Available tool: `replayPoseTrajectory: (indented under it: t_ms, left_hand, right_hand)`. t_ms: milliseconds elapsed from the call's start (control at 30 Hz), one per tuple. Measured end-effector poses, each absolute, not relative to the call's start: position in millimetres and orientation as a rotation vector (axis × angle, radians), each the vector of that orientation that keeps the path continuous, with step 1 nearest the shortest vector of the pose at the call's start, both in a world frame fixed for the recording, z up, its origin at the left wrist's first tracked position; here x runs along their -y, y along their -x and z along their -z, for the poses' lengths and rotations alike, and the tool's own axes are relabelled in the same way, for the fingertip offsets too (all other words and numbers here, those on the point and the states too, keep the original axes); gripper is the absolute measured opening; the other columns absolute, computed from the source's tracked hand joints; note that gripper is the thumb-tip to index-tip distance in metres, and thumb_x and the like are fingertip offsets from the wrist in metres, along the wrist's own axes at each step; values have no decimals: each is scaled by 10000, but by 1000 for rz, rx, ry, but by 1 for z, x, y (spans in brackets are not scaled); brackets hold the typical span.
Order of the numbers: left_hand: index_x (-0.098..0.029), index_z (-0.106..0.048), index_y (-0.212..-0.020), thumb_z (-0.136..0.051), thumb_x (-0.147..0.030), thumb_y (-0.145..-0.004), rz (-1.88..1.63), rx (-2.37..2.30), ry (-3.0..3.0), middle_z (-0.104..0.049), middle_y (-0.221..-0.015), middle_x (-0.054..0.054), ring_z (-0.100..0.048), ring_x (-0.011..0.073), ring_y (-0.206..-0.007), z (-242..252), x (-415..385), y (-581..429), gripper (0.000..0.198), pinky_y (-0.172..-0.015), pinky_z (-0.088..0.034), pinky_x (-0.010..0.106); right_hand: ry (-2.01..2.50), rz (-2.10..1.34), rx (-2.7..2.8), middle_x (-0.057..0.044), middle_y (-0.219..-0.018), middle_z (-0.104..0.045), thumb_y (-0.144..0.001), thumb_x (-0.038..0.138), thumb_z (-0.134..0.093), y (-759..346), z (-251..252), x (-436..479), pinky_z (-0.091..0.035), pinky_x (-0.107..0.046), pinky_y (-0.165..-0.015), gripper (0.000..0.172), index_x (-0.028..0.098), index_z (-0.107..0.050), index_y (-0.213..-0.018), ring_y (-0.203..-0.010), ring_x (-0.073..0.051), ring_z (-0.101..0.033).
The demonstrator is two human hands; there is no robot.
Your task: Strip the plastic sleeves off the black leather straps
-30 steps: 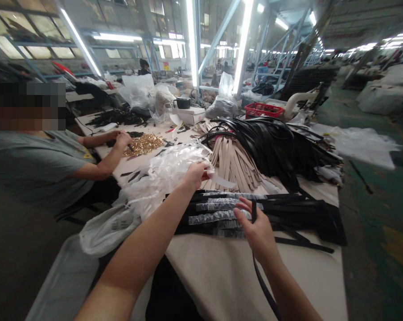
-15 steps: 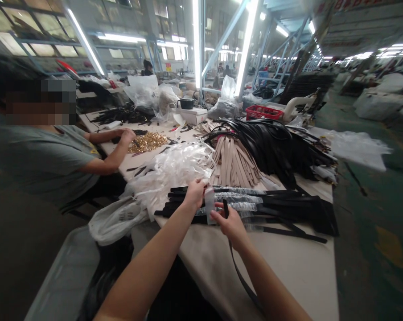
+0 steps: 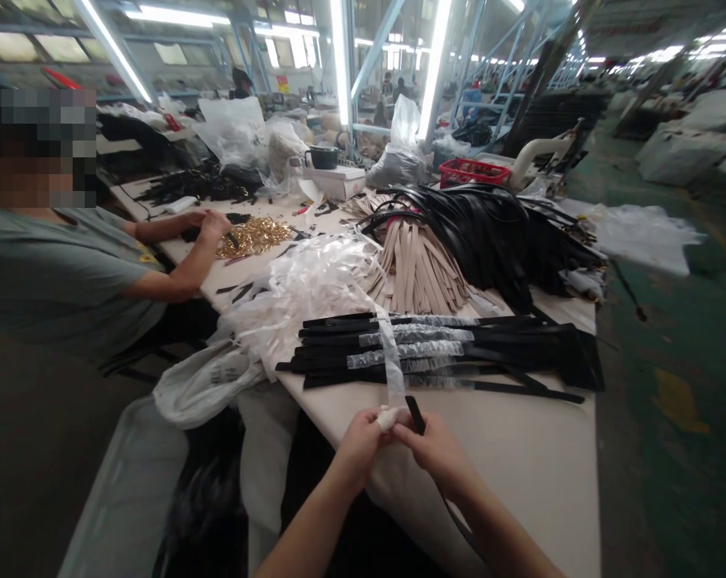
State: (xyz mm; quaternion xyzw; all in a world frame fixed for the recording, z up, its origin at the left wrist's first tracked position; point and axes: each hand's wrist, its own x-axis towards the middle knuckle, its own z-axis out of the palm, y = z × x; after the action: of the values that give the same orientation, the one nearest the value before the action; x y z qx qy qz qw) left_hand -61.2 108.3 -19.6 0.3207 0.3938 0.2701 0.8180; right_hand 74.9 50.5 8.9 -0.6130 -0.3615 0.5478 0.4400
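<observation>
My left hand (image 3: 360, 449) is closed around a bunched end of clear plastic film (image 3: 390, 361), and my right hand (image 3: 435, 453) pinches a narrow black strap (image 3: 415, 415) right beside it. The strap's tip stands up, and its length drops away below my hand. Both hands are close together at bottom centre, over the counter (image 3: 520, 457). The film rises from my grip to a row of black straps (image 3: 441, 353) lying side by side, several banded with clear film. Farther up, a pile of beige straps (image 3: 417, 269) and a larger heap of black straps (image 3: 483, 233) show no film that I can make out. At left lies a loose mound of plastic scraps (image 3: 303, 297).
</observation>
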Motion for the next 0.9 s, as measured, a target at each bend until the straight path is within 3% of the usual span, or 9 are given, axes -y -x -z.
replayPoseTrajectory:
  t_ms: [267, 367, 467, 567, 700, 900]
  left_hand:
    - [-128, -755, -941, -812, -355, -716, -819, -972, -491, -740, -928, 113, -671, 167, -717, 25, -113, 54, 324, -705, -548, 279]
    - [-123, -755, -960, -804, -325, -731, -672, -893, -518, -748, -944, 132, -703, 207, -819, 19, -108, 55, 309, -785, -556, 308]
    - [-87, -768, -912, -790, -302, -751, -422, -777, -672, -755, -940, 160, -709, 228, -868, 12, -105, 58, 270, -851, -540, 316]
    - [-84, -778, -896, -764, -386, -780, -352, -800, -751, -761, -901, 167, -720, 246, -839, 9, -106, 60, 324, -842, -542, 335]
    - [-106, -779, -916, -777, -420, -768, -471, -908, -697, -760, -958, 167, -715, 226, -837, 14, -110, 53, 347, -782, -552, 299]
    - [-112, -770, -854, -825, -400, -720, -577, -911, -515, -750, -931, 145, -691, 194, -794, 12, -110, 36, 323, -674, -538, 246]
  right_hand:
    - [1568, -1337, 775, -13, -643, -647, -830, 510, -662, -66, -1, -34, -258, -226, -432, 353, 158, -677, -826, -430, -77, -370]
    - [1394, -1462, 535, 47, -642, -561, -879, 534, -582, -68, 0, -27, -150, -204, -381, 360, 183, -597, -958, -372, -37, -243]
    - [1248, -1534, 405, 49, -695, -516, -929, 494, -518, -74, -2, -12, -117, -180, -393, 323, 176, -573, -920, -408, -19, -219]
    - [1246, -1519, 442, 32, -682, -527, -957, 494, -490, -76, -6, 4, -226, -160, -393, 357, 155, -593, -908, -444, -34, -294]
    - [1342, -1523, 557, -25, -669, -651, -963, 567, -433, -69, -8, 13, -427, -208, -397, 458, 142, -594, -1022, -423, -85, -446]
    - [1397, -1436, 545, -34, -704, -691, -952, 583, -442, -53, -3, -1, -437, -194, -362, 472, 139, -601, -982, -388, -73, -449]
